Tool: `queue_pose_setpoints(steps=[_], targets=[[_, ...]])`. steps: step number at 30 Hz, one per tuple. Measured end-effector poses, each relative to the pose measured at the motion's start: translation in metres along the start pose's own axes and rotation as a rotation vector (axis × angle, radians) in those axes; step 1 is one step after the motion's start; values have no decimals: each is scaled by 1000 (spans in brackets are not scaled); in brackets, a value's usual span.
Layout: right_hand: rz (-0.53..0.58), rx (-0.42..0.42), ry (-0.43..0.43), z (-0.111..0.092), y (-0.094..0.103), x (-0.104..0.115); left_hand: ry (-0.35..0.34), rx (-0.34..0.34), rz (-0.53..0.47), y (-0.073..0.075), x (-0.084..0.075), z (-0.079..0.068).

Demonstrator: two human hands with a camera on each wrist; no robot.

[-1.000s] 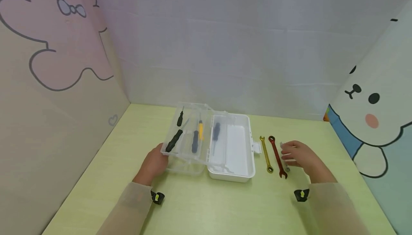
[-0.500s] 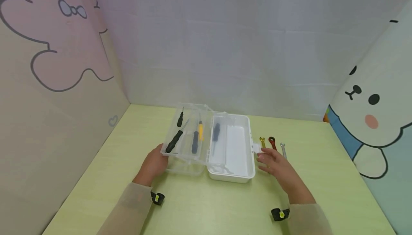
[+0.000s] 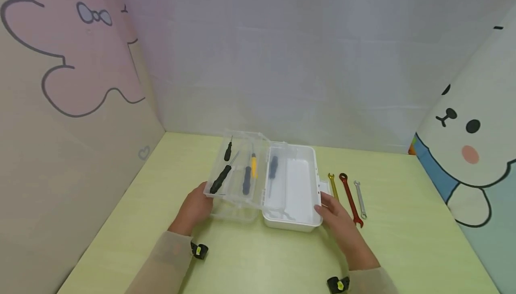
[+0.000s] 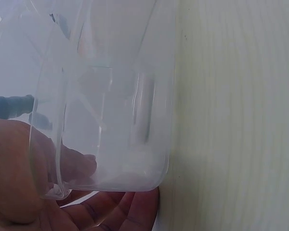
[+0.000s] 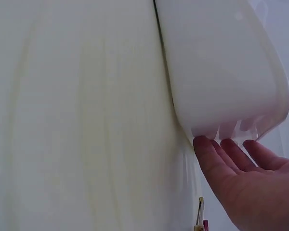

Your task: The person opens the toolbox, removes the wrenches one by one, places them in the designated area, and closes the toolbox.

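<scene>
A white toolbox (image 3: 300, 182) lies open on the table, its clear lid (image 3: 238, 215) swung out to the left. A clear tray (image 3: 231, 186) above the lid bears several screwdrivers, among them a large black screwdriver (image 3: 220, 180) and a yellow-handled screwdriver (image 3: 254, 165). My left hand (image 3: 194, 209) grips the near left corner of the clear plastic, fingers beneath it in the left wrist view. My right hand (image 3: 338, 224) holds the toolbox's right wall, thumb over the rim and fingertips (image 5: 202, 144) against the outside. The white main compartment shows a bare floor on its right.
Right of the toolbox lie a gold wrench (image 3: 331, 180), partly behind my right hand, a red wrench (image 3: 350, 195) and a silver wrench (image 3: 360, 200). A white latch (image 3: 324, 187) juts from the toolbox's right side. Cloth-covered walls (image 3: 258, 70) bound the table (image 3: 262, 262).
My right hand has moved left from beside the silver wrench, over the wrenches, to the toolbox's right wall and taken hold of it. My left hand stays on the clear plastic.
</scene>
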State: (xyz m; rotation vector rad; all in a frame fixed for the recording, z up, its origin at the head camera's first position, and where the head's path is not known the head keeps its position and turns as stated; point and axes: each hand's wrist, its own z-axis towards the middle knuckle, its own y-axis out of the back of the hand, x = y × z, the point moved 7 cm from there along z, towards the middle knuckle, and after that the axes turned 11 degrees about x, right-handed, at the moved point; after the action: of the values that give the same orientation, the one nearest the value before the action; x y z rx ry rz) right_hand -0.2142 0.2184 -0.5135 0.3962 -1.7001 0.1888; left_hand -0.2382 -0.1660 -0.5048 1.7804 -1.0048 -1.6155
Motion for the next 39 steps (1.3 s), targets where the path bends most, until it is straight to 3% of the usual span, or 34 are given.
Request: queue_pose_setpoints(steps=[5,14,23,39], targets=[[55,-21,-17,1,-2,-5,-8,0,-2,0,-1,0],[99,40,54,4,-1,-6,11,12,-7,1,2,-2],[142,63,66,5,0,-6,-3,-1,-29,0,3,2],[148,52,29,5,-2,-4,77,21,-258,1,10,2]])
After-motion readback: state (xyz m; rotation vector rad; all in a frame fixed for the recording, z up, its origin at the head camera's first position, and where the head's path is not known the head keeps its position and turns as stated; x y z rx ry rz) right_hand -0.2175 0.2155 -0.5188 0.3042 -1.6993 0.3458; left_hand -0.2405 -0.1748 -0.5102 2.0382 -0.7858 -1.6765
